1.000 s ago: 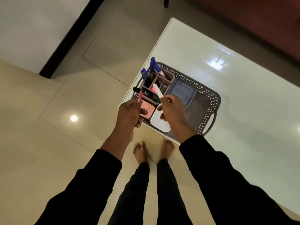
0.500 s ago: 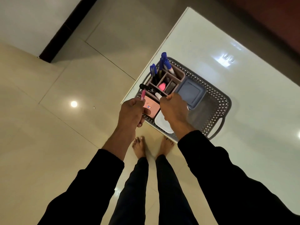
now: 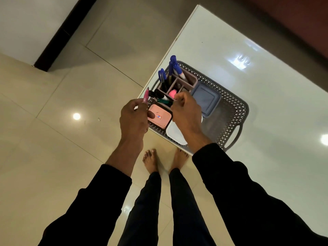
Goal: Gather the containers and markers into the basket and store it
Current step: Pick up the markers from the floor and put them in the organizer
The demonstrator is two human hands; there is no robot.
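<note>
A grey perforated basket sits on the corner of the white table. It holds a divided organizer with blue markers standing in it, a pink container, a white container and a blue-grey lidded container. My left hand grips a pink marker just left of the basket. My right hand hovers over the organizer's near compartments with its fingers curled beside a pink-capped marker. The white marker is hidden.
A black marker and a green marker lie across the organizer's near edge. My bare feet stand on the tiled floor at the table's corner. A dark baseboard runs along the wall at the upper left.
My right hand has lowered the white marker into the organizer, and the marker has dropped out of sight under the fingers. My left hand keeps the pink marker beside the basket.
</note>
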